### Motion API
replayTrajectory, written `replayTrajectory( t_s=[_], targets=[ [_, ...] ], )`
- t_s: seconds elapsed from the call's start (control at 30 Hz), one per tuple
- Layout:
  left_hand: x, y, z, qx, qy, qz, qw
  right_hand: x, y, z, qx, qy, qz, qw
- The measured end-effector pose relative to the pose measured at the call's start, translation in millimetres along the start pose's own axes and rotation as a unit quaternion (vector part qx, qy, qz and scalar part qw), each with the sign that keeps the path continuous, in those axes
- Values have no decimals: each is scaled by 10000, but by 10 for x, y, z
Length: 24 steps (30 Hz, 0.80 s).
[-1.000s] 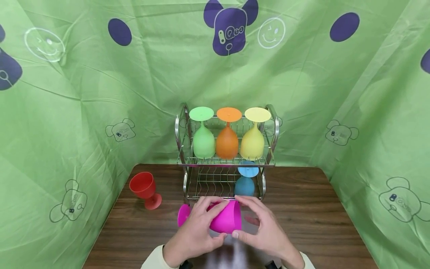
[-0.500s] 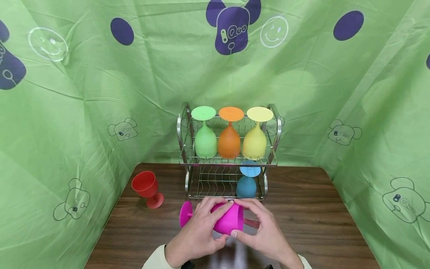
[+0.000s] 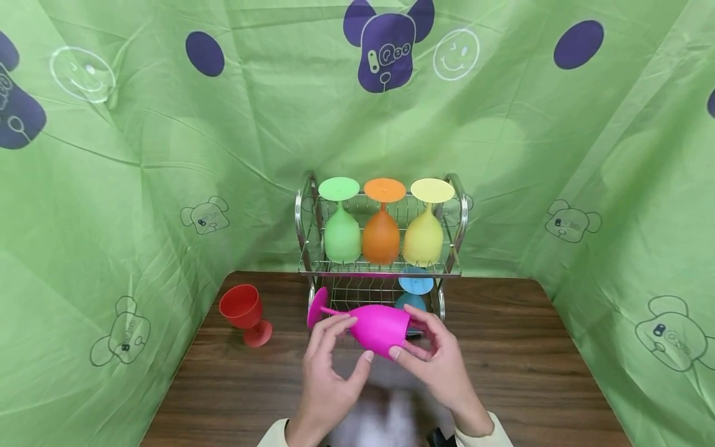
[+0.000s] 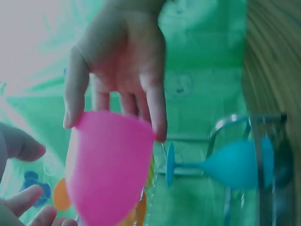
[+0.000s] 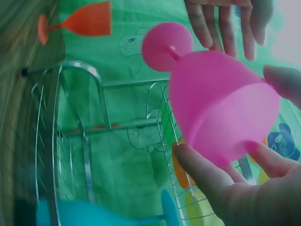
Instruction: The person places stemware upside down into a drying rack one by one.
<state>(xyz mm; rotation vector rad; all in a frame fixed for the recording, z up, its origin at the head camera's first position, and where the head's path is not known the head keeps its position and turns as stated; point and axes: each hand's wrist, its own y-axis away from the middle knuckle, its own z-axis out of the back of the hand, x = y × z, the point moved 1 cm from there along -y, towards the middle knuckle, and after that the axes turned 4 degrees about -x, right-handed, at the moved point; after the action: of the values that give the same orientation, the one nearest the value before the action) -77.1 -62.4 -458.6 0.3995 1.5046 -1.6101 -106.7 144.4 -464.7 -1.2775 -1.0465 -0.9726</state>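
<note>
A magenta goblet (image 3: 380, 329) is held tilted on its side in front of the rack, its foot toward the left and its mouth toward the right. My right hand (image 3: 438, 366) pinches the rim, with the thumb outside and fingers at the opening, as the right wrist view shows. Beside the bowl, my left hand (image 3: 326, 382) has its thumb and fingers spread. In the left wrist view, the left hand's fingers (image 4: 21, 143) stand apart from the magenta bowl (image 4: 113, 165). Behind the right hand, a blue goblet (image 3: 416, 282) is upside down on the rack's lower tier, partly hidden.
The two-tier wire dish rack (image 3: 458, 223) stands at the table's back. Its upper tier carries upside-down green (image 3: 342, 239), orange (image 3: 382, 239) and yellow (image 3: 423, 239) goblets. A red goblet (image 3: 241, 307) stands upright at left on the wooden table (image 3: 519, 372). Green cloth (image 3: 503, 155) surrounds the table.
The magenta goblet has moved up and forward, closer to the rack. My left hand's grip on the bowl has loosened, with its fingers spreading; the right hand keeps the rim.
</note>
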Motion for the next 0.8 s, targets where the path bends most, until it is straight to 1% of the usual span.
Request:
replayTrajectory(
  t_s=[0.03, 0.07, 0.1, 0.13, 0.2, 0.27, 0.33, 0.37, 0.43, 0.53, 0.63, 0.73, 0.8],
  targets=[
    [-3, 12, 3, -94, 348, 229, 9991, -8, -4, -10, -60, -223, -54, 9997],
    [-5, 24, 4, -172, 704, 480, 9962, -15, -6, -20, -99, -461, -116, 9988],
    [-7, 33, 6, -219, 1059, 758, 9912, -24, -4, -29, -124, -713, -183, 9972],
    [-8, 39, 7, -251, 1392, 1060, 9843, -34, 0, -38, -159, -946, -260, 9950],
    [2, 42, 4, -284, 1994, 1651, 9655, -49, 15, -58, -197, -1367, -425, 9895],
    [18, 33, 0, -326, 2446, 2144, 9451, -56, 39, -77, -163, -1696, -560, 9838],
    [38, 11, -11, -349, 2781, 2505, 9267, -61, 62, -91, -76, -1939, -625, 9790],
    [48, -1, -19, -354, 2920, 2624, 9190, -61, 73, -96, -19, -2036, -644, 9769],
    [68, -26, -33, -344, 3161, 2739, 9077, -58, 91, -110, 112, -2218, -651, 9729],
    [93, -47, -56, -219, 3541, 2807, 8918, -53, 111, -129, 243, -2429, -626, 9677],
    [110, -44, -77, -60, 3917, 2849, 8748, -55, 129, -138, 237, -2596, -581, 9637],
    [123, -29, -94, 8, 4104, 2911, 8642, -71, 143, -136, 201, -2689, -508, 9616],
    [130, -20, -102, 7, 4148, 2936, 8612, -86, 150, -130, 200, -2730, -485, 9606]
  ],
)
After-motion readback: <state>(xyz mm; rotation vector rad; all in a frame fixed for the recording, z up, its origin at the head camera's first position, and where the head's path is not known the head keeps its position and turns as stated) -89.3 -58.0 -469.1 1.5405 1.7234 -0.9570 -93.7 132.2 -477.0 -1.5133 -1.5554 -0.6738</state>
